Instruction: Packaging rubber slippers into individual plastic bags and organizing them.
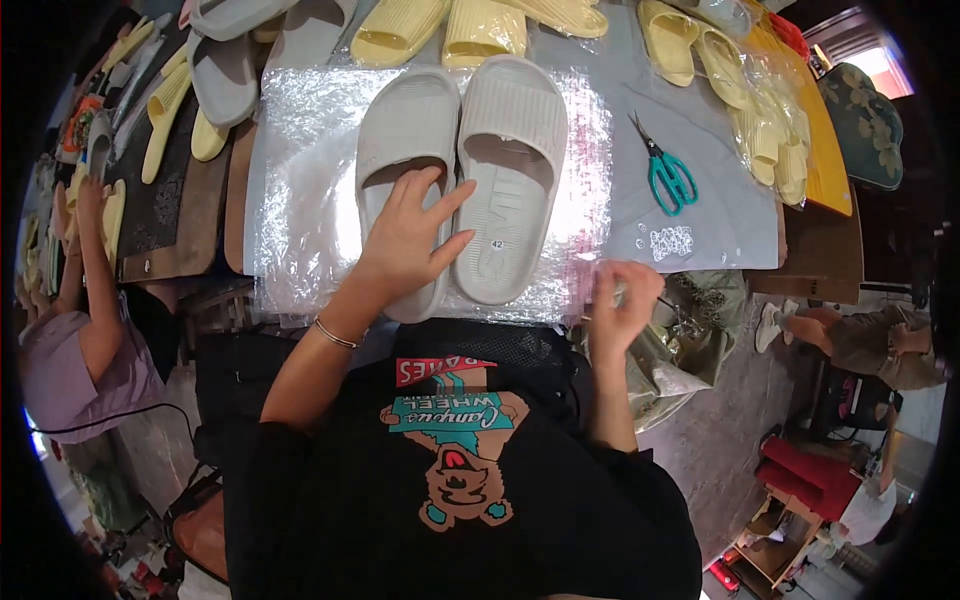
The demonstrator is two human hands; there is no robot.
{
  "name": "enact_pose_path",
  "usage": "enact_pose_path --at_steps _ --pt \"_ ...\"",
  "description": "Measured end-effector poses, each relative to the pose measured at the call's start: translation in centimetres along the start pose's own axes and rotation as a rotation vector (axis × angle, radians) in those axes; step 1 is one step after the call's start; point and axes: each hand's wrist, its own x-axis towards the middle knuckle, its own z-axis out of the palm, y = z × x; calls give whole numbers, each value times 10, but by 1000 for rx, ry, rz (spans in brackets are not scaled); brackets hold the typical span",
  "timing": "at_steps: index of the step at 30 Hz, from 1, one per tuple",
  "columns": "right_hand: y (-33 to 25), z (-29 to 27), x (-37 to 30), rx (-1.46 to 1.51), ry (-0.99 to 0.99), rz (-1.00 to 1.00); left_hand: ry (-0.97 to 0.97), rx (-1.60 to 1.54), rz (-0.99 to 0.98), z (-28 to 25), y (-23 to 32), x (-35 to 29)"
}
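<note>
The left hand (412, 232) covers the heel end of the left pale grey slide sandal (405, 150), so that part of the footbed is hidden. The right hand (622, 300) is blurred, and what its fingers pinch at the edge of the clear plastic bag (300, 180) cannot be told. The yellow sandals (480, 25) along the far side of the counter (700, 215) are cut off by the top edge. The person at the left (70, 340) is partly lost in the dark rim.
</note>
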Motion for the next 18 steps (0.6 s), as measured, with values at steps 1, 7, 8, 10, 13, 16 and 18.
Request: enact_pose_path --at_steps 1,7,8,10,13,16,18 --pt "-19 1 7 -99 -104 -141 11 18 3 1 0 1" --pt "-53 44 25 40 -310 -98 8 -10 34 8 -2 5" --pt "-54 46 26 43 -313 -103 13 -8 30 8 -2 5" --pt "-56 49 25 34 -316 -152 1 -10 19 7 -1 4" --pt "-58 51 27 30 -352 -164 0 22 15 7 -1 3" --pt "-60 51 29 44 -396 -112 -4 35 6 7 -1 4" --pt "-59 48 27 49 -391 -121 -10 29 0 7 -1 3"
